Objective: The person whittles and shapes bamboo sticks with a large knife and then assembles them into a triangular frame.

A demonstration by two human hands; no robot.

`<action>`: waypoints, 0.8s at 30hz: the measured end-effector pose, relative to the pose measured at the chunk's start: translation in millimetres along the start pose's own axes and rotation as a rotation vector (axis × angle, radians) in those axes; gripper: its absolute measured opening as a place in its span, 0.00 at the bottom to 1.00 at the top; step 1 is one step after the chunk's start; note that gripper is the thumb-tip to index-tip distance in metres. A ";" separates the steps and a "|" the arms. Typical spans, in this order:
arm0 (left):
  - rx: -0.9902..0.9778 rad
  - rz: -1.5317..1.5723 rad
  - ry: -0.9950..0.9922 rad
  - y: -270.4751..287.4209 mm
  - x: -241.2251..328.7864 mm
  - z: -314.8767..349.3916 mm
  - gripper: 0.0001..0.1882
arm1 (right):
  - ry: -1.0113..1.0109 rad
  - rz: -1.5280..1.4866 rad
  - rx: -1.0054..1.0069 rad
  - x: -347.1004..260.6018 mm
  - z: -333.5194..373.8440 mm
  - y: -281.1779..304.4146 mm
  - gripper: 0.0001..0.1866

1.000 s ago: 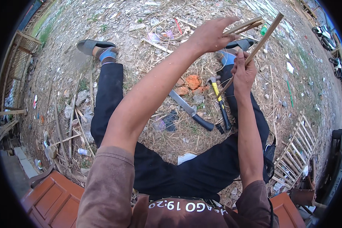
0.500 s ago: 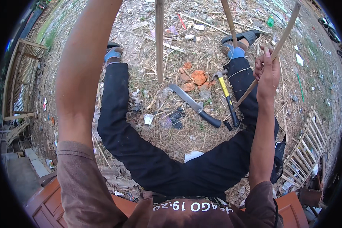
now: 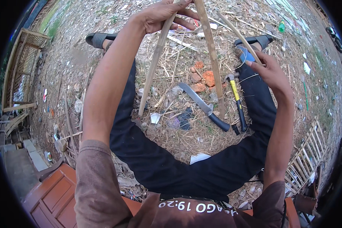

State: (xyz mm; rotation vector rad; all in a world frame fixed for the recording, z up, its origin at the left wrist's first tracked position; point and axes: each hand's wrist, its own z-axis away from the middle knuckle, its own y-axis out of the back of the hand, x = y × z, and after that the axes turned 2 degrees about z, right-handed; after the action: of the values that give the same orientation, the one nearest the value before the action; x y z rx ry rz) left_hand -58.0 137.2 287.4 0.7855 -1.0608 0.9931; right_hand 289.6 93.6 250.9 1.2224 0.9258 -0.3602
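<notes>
My left hand [image 3: 157,17], at the top edge of the head view, is closed round a long pale wooden strip [image 3: 155,62] that slants down toward my left knee. Some of its fingers stick out past the strip. A second strip [image 3: 211,49] runs down from beside its fingertips, in front of the broken bricks; its top is cut off by the frame. My right hand [image 3: 271,72] grips a thinner, slightly curved strip [image 3: 237,34] pointing up and left. Between my legs lie a machete [image 3: 203,104] with a black handle and a yellow-and-black claw hammer [image 3: 236,97].
Orange brick pieces [image 3: 208,78] lie among dry straw and litter, left of the hammer head. A slatted wooden frame [image 3: 307,152] is at the right, a lattice panel [image 3: 24,72] at the far left. Brown panelled wood [image 3: 60,193] is under me.
My left hand has come down into view, its strip now slanting left. My right hand has shifted slightly, and the strip in it now points up-left instead of up-right. My left foot has moved outward.
</notes>
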 end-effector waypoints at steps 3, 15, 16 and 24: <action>0.106 0.079 -0.050 -12.9 -4.7 -0.9 0.32 | 0.066 0.032 -0.325 11.8 -27.1 -28.0 0.21; 0.094 0.094 -0.144 -12.6 -55.7 -32.9 0.30 | -0.051 -0.400 -1.063 -1.2 -91.9 -105.8 0.47; 0.088 0.073 -0.144 -15.9 -54.9 -32.2 0.32 | -0.103 -0.501 -1.084 6.5 -93.0 -106.8 0.46; 0.102 0.264 -0.046 -14.6 -91.0 -33.7 0.28 | -0.248 -0.800 -1.102 29.4 -88.0 -124.6 0.40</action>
State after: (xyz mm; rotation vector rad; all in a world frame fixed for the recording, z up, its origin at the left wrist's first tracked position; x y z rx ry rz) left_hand -48.2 137.4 189.7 0.7662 -1.1815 1.2661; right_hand 185.6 137.8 144.3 -0.2288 1.1223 -0.5049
